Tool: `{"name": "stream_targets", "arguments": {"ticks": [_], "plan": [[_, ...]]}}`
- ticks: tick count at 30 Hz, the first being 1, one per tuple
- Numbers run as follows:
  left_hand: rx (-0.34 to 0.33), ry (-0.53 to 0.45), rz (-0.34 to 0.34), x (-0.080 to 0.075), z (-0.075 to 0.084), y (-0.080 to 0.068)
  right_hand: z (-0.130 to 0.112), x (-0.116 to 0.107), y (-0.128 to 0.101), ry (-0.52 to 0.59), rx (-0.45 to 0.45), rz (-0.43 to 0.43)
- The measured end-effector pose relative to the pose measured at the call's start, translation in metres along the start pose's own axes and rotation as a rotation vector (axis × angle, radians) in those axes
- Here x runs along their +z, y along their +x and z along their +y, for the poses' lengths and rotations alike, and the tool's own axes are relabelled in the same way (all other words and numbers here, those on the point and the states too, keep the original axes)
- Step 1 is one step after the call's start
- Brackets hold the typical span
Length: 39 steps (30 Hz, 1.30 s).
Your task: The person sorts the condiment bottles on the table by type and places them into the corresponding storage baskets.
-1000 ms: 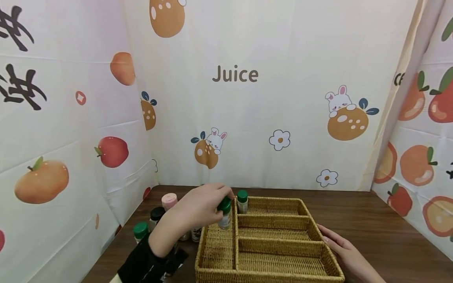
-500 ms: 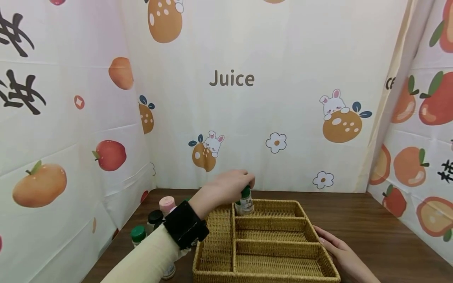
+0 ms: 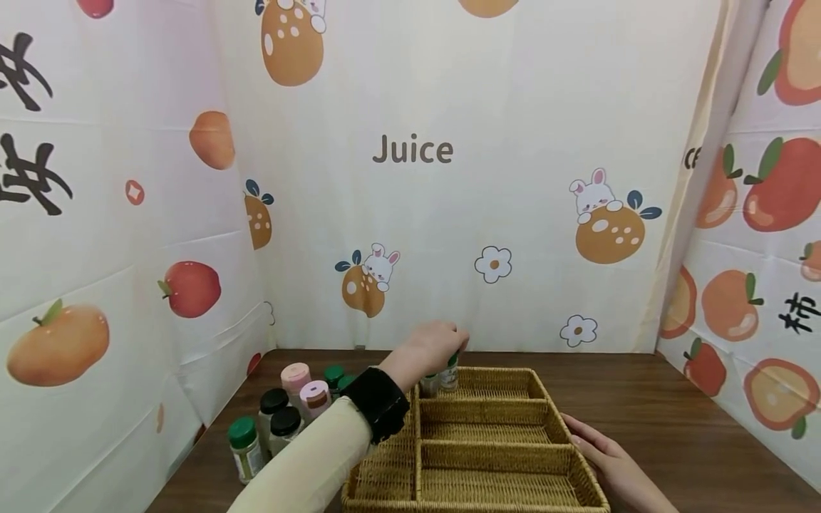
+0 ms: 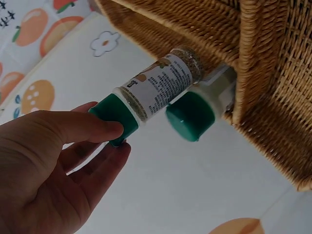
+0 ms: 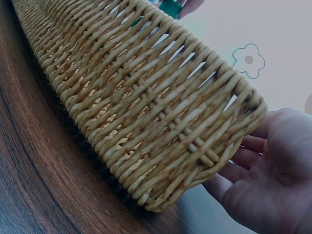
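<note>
My left hand (image 3: 428, 348) pinches the green cap of a spice jar (image 4: 161, 85) between thumb and fingers. That jar is upright in the back compartment of a woven basket (image 3: 481, 505), near its left end. Right beside it stands a second green-capped spice jar (image 4: 192, 114), partly hidden by the hand in the head view. My right hand (image 3: 603, 456) rests against the basket's outer right side with its fingers extended along the wall. In the right wrist view, the fingertips are partly hidden behind the wicker corner.
Left of the basket stand several more jars: a green-capped one (image 3: 245, 449) in front, a black-capped one (image 3: 285, 429), a pink-topped one (image 3: 296, 377) and others partly behind my left arm. Printed cloth (image 3: 410, 214) hangs behind the dark wooden table (image 3: 628, 385).
My left hand has carried the green-capped jar from above the left compartment rightward into the back compartment, beside the other jar. The right hand has stayed at the basket's side.
</note>
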State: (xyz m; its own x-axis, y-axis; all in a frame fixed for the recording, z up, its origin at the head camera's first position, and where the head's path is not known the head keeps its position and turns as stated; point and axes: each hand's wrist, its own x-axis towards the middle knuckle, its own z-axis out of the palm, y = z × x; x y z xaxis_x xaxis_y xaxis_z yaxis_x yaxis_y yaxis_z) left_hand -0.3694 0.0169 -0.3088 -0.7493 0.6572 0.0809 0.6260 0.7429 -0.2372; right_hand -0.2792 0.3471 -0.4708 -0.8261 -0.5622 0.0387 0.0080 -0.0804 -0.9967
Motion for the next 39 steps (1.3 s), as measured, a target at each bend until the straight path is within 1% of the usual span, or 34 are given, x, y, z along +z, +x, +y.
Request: {"name": "stream_targets", "arguments": {"ticks": [7,13,19,23,29,33,39], "plan": [[0.001,0.007,0.009,0.020,0.000,0.008,0.003,0.001,0.001,0.003,0.019,0.015],[-0.030,-0.009,-0.034,0.034,0.001,0.015,0.003,0.003,0.002,-0.015,0.017,0.034],[-0.044,0.027,-0.076,0.044,0.004,0.021,0.003,0.004,0.002,-0.015,0.019,0.031],[-0.058,0.036,-0.080,0.046,0.006,0.022,0.003,0.004,0.001,-0.028,0.029,0.057],[-0.056,0.032,-0.056,0.048,0.007,0.020,0.003,0.005,0.000,-0.029,0.040,0.065],[-0.056,-0.013,-0.061,0.048,0.004,0.018,0.002,0.005,0.000,-0.037,0.029,0.071],[-0.055,-0.112,-0.089,0.039,0.001,0.015,0.001,0.005,-0.002,-0.044,0.018,0.076]]}}
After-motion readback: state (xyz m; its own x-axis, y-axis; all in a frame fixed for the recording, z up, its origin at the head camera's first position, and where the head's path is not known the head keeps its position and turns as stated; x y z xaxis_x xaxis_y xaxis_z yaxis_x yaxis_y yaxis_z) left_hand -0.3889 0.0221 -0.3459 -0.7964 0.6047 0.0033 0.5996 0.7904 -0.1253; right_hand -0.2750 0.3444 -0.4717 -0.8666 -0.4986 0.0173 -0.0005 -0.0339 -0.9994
